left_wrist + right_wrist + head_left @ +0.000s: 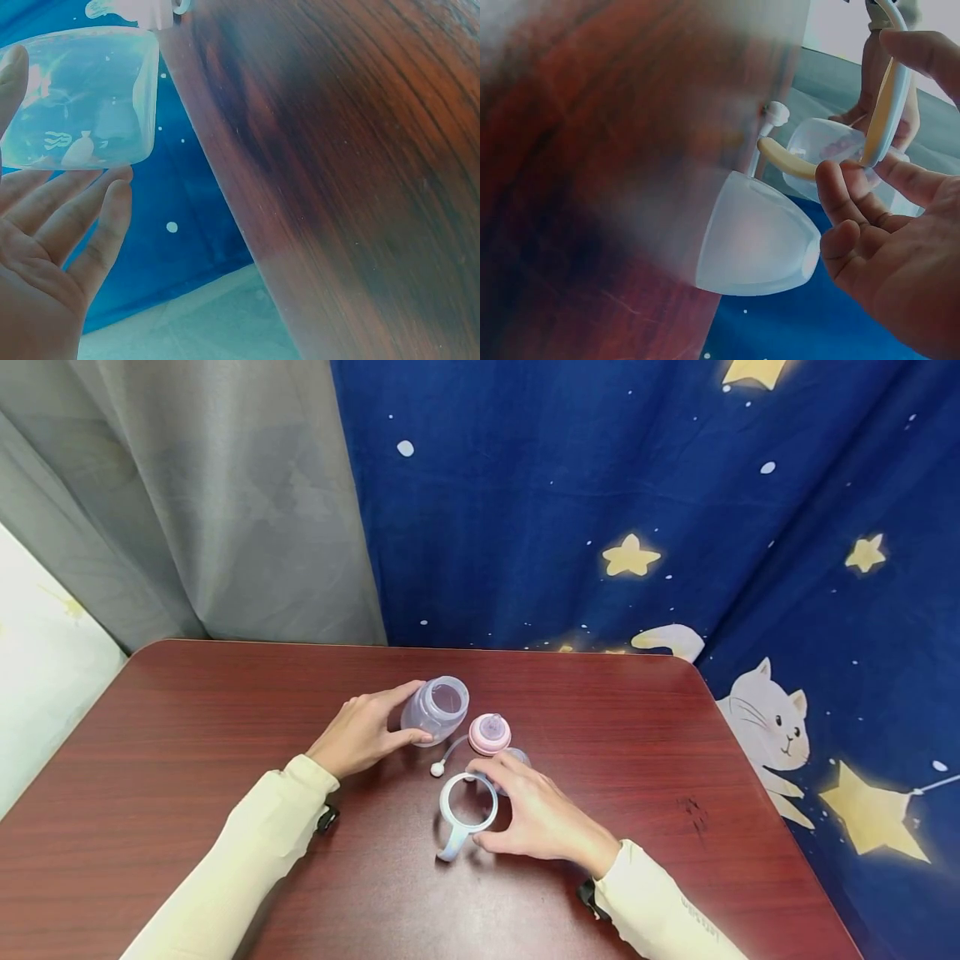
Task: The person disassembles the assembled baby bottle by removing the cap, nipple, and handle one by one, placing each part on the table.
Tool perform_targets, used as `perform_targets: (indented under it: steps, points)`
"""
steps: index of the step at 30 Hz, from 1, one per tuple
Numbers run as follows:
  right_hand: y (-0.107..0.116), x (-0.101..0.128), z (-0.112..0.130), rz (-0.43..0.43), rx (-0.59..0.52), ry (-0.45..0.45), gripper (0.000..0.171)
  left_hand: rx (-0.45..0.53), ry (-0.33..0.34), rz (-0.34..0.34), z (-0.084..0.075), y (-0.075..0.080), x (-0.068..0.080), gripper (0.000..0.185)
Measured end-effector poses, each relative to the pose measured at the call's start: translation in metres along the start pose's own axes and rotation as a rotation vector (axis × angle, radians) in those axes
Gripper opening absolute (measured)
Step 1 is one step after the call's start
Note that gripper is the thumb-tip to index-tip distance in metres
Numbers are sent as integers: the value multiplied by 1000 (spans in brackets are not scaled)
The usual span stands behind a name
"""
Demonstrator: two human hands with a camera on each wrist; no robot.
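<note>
My left hand (367,727) grips a clear, wide-necked baby bottle (431,720), thumb on the near side and fingers round the far side. The bottle tilts with its uncovered mouth toward the head camera. In the left wrist view the bottle (90,105) shows small printed figures. My right hand (536,810) holds a pale blue bottle handle ring (447,810) between thumb and fingers, close over the table. One curved grip of the ring points toward me. Past the right fingers stands a translucent domed cap (757,240), partly hidden by the hand in the head view.
A pink-collared nipple (490,735) lies between the bottle and the right hand. Its thin straw ends in a white weighted ball (437,769) on the red-brown table (225,727). Grey (262,510) and blue star-patterned (525,510) curtains hang behind the table's far edge.
</note>
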State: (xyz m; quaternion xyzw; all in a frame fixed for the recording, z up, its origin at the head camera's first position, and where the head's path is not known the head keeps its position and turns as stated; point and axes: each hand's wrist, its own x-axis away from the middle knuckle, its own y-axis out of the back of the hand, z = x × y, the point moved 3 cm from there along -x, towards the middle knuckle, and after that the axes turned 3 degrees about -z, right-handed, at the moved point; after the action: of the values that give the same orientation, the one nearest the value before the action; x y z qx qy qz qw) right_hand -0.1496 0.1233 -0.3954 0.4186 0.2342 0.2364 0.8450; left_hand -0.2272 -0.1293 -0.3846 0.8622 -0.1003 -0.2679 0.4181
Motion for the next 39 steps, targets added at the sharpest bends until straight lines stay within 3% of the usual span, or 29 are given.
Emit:
perform_targets:
  steps: [18, 28, 39]
  points:
    - [-6, 12, -9, -13, -6, 28, 77, -1, -15, -5, -4, -1, 3, 72]
    - [-8, 16, -4, -15, 243, 2, 79, -5, -7, -7, -6, -1, 4, 72]
    - [-14, 16, 4, -82, 522, 112, 69, 2, 1, -1, -7, 0, 3, 72]
